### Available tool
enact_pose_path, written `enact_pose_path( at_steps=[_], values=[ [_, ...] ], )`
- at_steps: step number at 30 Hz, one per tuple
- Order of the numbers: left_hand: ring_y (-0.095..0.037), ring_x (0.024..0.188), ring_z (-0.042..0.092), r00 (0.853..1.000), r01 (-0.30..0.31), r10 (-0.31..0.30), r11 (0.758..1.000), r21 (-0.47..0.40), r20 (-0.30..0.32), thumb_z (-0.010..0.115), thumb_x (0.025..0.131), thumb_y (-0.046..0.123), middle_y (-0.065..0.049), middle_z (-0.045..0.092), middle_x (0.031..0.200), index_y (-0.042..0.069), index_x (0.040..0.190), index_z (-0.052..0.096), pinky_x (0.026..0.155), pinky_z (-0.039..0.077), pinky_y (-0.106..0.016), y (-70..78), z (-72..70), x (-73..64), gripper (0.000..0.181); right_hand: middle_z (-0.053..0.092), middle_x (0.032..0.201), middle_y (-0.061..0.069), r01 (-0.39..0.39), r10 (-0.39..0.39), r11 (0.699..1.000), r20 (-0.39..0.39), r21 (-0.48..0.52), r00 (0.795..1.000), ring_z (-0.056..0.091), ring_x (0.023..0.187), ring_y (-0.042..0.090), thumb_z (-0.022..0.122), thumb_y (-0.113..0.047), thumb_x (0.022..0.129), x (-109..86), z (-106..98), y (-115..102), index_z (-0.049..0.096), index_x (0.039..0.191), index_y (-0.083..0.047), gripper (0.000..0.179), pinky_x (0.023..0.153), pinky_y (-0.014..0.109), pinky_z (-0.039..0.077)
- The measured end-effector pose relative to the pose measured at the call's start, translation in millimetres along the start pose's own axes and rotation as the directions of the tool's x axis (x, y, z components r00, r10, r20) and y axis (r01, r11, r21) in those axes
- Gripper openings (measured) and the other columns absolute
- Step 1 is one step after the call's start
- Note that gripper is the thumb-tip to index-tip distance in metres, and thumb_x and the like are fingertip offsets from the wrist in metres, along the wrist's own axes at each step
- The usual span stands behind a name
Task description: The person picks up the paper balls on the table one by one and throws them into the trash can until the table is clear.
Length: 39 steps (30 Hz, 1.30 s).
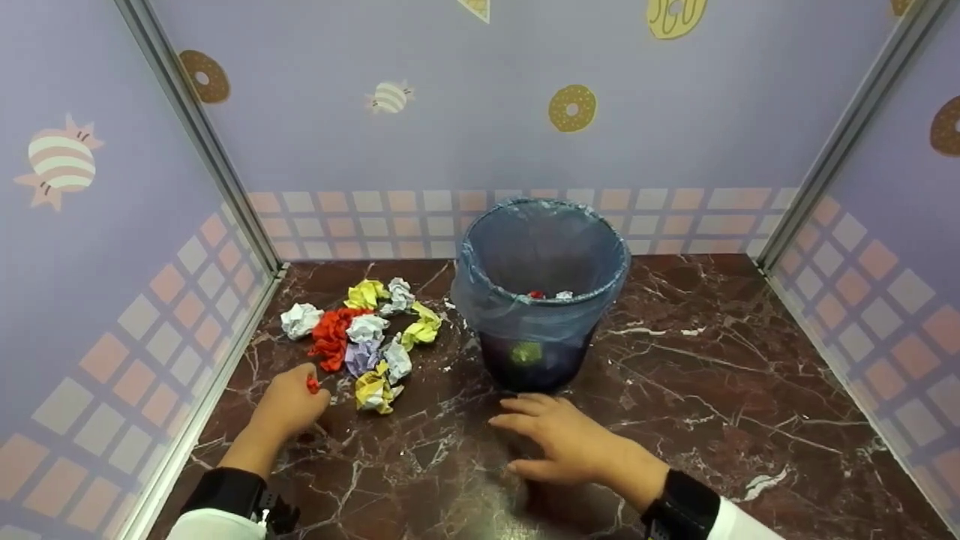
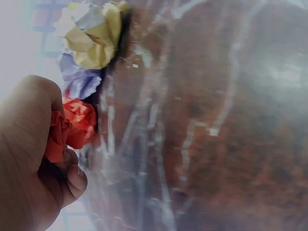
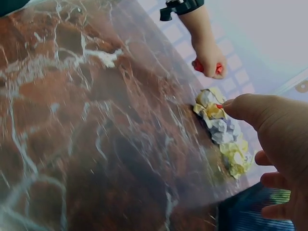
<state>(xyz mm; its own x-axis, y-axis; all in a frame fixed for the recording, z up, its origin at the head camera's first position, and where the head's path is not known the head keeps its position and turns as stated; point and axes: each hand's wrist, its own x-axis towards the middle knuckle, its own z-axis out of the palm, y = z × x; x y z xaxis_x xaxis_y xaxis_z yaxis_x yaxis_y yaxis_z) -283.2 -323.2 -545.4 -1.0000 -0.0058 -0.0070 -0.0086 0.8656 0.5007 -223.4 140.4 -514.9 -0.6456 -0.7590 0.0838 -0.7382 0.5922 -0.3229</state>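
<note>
My left hand (image 1: 291,399) grips a crumpled ball of red paper (image 2: 58,137), its fingers curled round it; only bits of red show in the head view. Just beyond that hand lies a heap of crumpled paper balls: red (image 1: 330,341), white (image 1: 301,321), purple (image 1: 363,357) and yellow (image 1: 375,390). My right hand (image 1: 559,441) holds nothing, fingers spread and relaxed, in front of the waste bin (image 1: 525,367). That bin stands upright, dark, with a translucent bluish bag (image 1: 540,319) folded over its rim. A little red and white paper shows inside it.
The dark red marbled tabletop (image 1: 712,420) has walls on its left, right and far sides. The bin stands near the back wall (image 1: 360,135), right of the paper heap. Small white scraps lie between heap and bin.
</note>
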Motion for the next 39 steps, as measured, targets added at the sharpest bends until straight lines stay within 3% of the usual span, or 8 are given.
enact_pose_path(
  at_steps=[12,19,24,31,39],
  values=[
    [-0.023,0.067,0.054,0.994,-0.082,0.084,0.996,0.041,-0.063,0.061,0.084,0.019,-0.004,0.051,0.071,0.014,0.082,0.048,0.057,0.041,-0.031,48.2,-37.5,29.8,0.014,0.047,0.160,0.012,-0.087,0.085,0.993,-0.031,-0.074,0.996,0.044,0.146,0.042,0.068,-0.053,0.093,-25.3,-46.1,36.8,0.052,0.151,-0.028,0.065,0.114,0.070,0.036],
    [-0.023,0.062,0.049,0.991,-0.109,0.112,0.993,0.052,-0.066,0.058,0.081,0.017,-0.003,0.042,0.071,0.014,0.083,0.041,0.053,0.037,-0.031,93.6,-52.0,47.5,0.017,0.049,0.158,0.014,-0.150,0.143,0.983,-0.068,-0.110,0.987,0.045,0.145,0.042,0.070,-0.050,0.093,-54.9,-66.3,60.9,0.053,0.150,-0.026,0.064,0.113,0.071,0.036],
    [-0.022,0.065,0.047,0.989,-0.138,0.140,0.990,0.041,-0.055,0.060,0.082,0.019,-0.002,0.042,0.075,0.016,0.085,0.041,0.056,0.041,-0.032,134.0,-60.1,60.9,0.020,0.051,0.156,0.017,-0.211,0.194,0.968,-0.131,-0.136,0.972,0.047,0.143,0.045,0.074,-0.046,0.090,-79.1,-81.9,78.5,0.058,0.146,-0.022,0.063,0.110,0.073,0.037],
    [-0.019,0.067,0.043,0.978,-0.205,0.206,0.977,0.054,-0.020,0.058,0.084,0.019,-0.001,0.044,0.078,0.018,0.085,0.041,0.060,0.040,-0.031,205.1,-76.8,74.9,0.017,0.049,0.156,0.019,-0.304,0.274,0.944,-0.207,-0.131,0.939,0.047,0.139,0.049,0.075,-0.046,0.091,-116.5,-101.1,97.3,0.057,0.147,-0.022,0.064,0.107,0.076,0.037],
    [-0.017,0.069,0.042,0.940,-0.335,0.339,0.937,0.100,-0.032,0.058,0.083,0.021,0.002,0.047,0.080,0.020,0.087,0.043,0.061,0.036,-0.031,282.5,-84.5,85.1,0.016,0.044,0.159,0.022,-0.450,0.428,0.892,-0.235,-0.048,0.873,0.037,0.143,0.055,0.072,-0.051,0.092,-155.4,-112.6,110.0,0.053,0.149,-0.024,0.066,0.105,0.083,0.029]
  ],
)
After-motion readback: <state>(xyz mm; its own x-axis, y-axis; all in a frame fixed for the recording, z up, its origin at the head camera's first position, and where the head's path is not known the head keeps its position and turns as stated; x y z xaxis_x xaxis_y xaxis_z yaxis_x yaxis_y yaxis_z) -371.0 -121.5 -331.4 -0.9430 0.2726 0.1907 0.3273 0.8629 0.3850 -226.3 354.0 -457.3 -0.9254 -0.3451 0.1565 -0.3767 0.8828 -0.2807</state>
